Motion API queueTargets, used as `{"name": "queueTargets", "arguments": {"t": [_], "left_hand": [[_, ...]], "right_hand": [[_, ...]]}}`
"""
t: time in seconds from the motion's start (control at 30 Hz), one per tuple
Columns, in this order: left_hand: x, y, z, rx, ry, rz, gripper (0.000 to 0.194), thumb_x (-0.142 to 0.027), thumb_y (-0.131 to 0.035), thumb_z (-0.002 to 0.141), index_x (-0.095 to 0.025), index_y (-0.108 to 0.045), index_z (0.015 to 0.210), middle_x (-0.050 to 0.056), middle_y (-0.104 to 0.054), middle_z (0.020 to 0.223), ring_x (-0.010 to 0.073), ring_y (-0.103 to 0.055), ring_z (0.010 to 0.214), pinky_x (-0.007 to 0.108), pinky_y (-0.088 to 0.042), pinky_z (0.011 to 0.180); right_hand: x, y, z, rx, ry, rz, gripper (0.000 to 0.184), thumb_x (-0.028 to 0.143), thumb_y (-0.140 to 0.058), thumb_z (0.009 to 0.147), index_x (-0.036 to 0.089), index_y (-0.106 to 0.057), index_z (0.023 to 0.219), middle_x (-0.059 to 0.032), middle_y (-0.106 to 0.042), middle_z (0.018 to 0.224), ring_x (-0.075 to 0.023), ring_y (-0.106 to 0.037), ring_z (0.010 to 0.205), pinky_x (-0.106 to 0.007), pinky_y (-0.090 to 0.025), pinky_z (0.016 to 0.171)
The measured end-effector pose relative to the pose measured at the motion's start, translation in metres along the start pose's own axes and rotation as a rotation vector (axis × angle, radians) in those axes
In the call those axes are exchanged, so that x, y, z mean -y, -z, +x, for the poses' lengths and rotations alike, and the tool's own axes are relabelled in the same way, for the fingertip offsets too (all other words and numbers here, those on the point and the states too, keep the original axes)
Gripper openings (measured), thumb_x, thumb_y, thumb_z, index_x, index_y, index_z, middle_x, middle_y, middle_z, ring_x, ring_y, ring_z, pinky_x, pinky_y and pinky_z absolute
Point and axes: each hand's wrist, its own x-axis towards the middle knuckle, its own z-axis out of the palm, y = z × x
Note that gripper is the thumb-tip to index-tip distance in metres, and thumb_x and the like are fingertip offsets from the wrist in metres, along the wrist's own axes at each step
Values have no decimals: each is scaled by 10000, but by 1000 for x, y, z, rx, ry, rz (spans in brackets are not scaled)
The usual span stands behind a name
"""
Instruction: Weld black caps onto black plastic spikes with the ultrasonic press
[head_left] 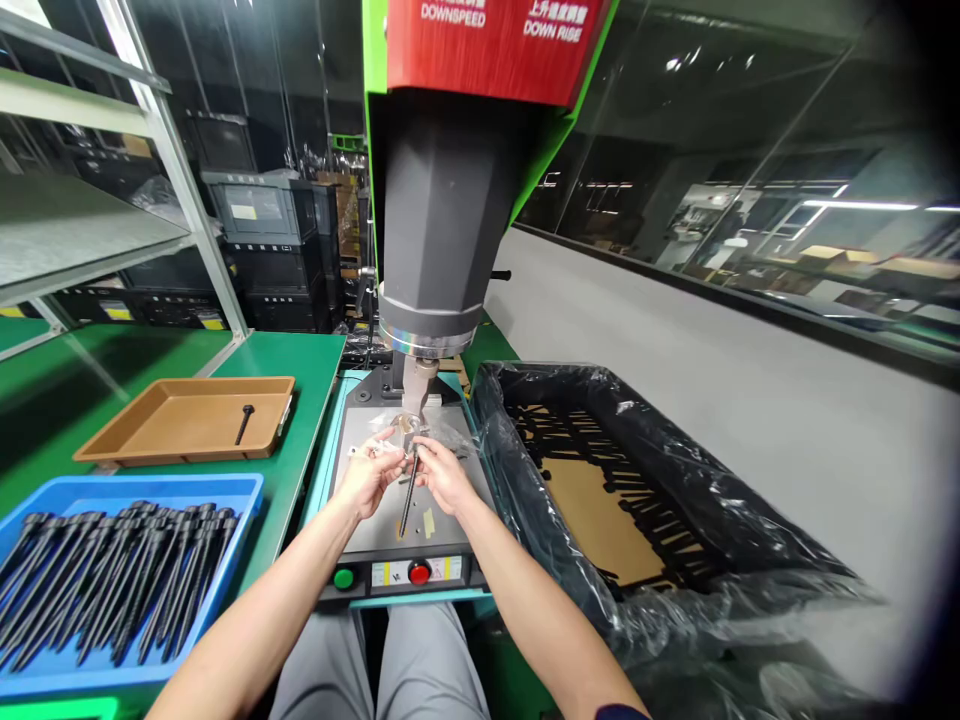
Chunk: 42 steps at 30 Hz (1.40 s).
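A thin black ribbed rod (409, 498) slants down toward me over the machine's grey base plate (360, 530). Its upper end is between the fingertips of my right hand (444, 478), which is closed on it. Close by on the left, my left hand (367, 478) has its thumb and fingers pinched near the rod's top; what they grip is too small to make out. Just beyond my fingertips is a shiny metal fixture (409, 424), with clear plastic film around it. The press's metal tool (418, 380) comes down right above this fixture.
On the left, a blue tray (251, 490) holds many black rods, and a brown tray (180, 455) holds a single black piece (244, 424). A plastic-lined box (517, 470) with black parts stands at right. Green (343, 578) and red (419, 572) buttons line the machine's front.
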Motion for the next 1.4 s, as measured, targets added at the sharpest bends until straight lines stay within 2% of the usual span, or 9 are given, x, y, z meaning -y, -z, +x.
{"name": "queueTargets", "arguments": {"t": [0.13,0.3,0.43,0.67,0.87,0.97,1.07,1.2,1.4], "left_hand": [[3,-4,4,44,-33,4,864,-36,-770,649,-156,-352,1396,-4,-688,699,107,-659,579,180,-545,553],[5,-5,15,56,-62,6,1013,-73,-799,628,-175,-238,1466,-12,-680,702,93,-630,535,170,-518,512],[5,-7,19,41,-68,23,1049,-91,-813,615,-186,-227,1479,-16,-665,692,92,-617,530,164,-496,494],[5,-8,20,43,-68,31,1128,-141,-863,566,-204,-222,1491,-20,-653,687,98,-603,532,168,-459,483],[7,-5,26,30,-81,43,1142,-128,-860,566,-206,-211,1502,-5,-668,706,101,-603,545,177,-459,502],[8,-3,27,26,-83,37,1131,-131,-860,578,-207,-212,1503,-9,-659,689,102,-602,547,180,-460,514],[9,-1,27,30,-87,40,1130,-136,-856,586,-203,-203,1506,-10,-660,690,100,-598,549,184,-458,523],[11,-1,28,33,-100,63,1147,-143,-854,585,-192,-180,1512,-5,-671,702,96,-596,547,183,-445,518],[14,-1,29,34,-95,82,1140,-156,-851,585,-197,-187,1511,-10,-672,702,87,-595,542,173,-432,511]], "right_hand": [[2,0,9,-96,209,-242,378,393,-641,770,210,-613,1100,-27,-655,828,-165,-621,699,-255,-503,541],[16,2,20,-237,439,-683,337,306,-586,799,233,-671,1116,-38,-693,929,-194,-616,803,-343,-509,776],[20,3,31,-261,548,-730,269,271,-604,758,222,-720,995,-62,-674,1017,-215,-608,896,-347,-485,844],[13,-2,58,-308,420,-451,230,287,-720,644,232,-715,867,-56,-643,1100,-250,-534,1110,-353,-429,953],[17,-4,65,-171,317,-412,321,352,-711,649,188,-674,923,-28,-694,850,-216,-612,856,-344,-474,830],[24,0,61,-94,308,-402,339,376,-687,685,202,-673,976,-25,-701,905,-207,-620,880,-327,-467,840],[29,5,59,-35,304,-428,278,398,-651,730,205,-695,926,-29,-701,927,-218,-615,920,-328,-461,849],[29,9,63,-49,294,-439,252,396,-695,680,189,-685,824,-29,-696,852,-227,-614,880,-343,-458,847],[19,5,68,-114,278,-400,322,393,-732,635,196,-645,875,-26,-691,866,-216,-614,857,-343,-463,836]]}}
